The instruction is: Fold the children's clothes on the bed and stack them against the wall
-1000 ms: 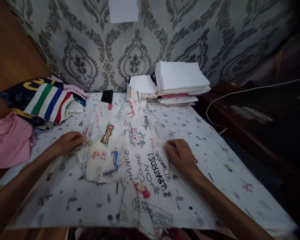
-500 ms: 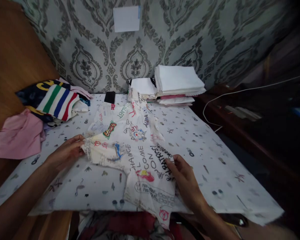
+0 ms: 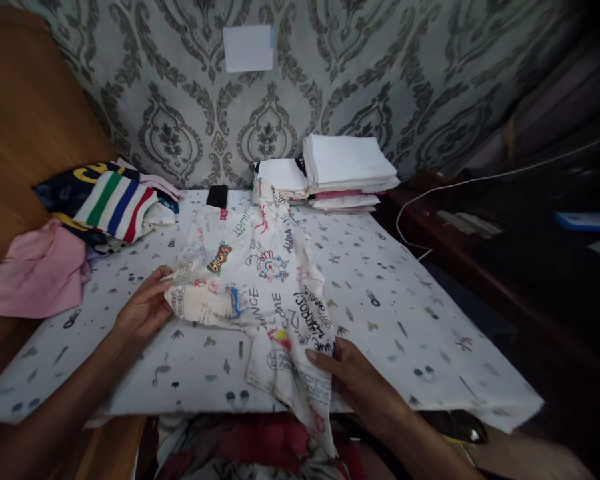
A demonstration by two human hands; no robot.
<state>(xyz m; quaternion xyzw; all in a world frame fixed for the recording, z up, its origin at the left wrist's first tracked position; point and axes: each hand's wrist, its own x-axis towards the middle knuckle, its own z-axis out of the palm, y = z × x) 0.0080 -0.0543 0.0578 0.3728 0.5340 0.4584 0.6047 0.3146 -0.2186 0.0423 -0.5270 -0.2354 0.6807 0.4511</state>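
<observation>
A white child's garment [image 3: 265, 280] covered in coloured drawings and handwriting lies spread over the table, its lower end hanging past the front edge. My left hand [image 3: 145, 303] pinches the end of a sleeve or leg at the garment's left side. On the right, my right hand [image 3: 347, 370] grips the garment's near right edge, thumb on top and the other fingers hidden beneath the cloth. Around that grip the fabric is bunched into folds.
The table has a white printed cover [image 3: 380, 360]. Back right stand folded white cloths [image 3: 350, 163]; a dark flat object [image 3: 217, 196] lies left of them. A striped cloth [image 3: 117, 203] and a pink cloth [image 3: 35, 270] are piled left. A white cable [image 3: 470, 179] runs at right.
My right hand has moved down and left along the garment's edge, gathering the lower part into folds. My left hand keeps its hold on the left end.
</observation>
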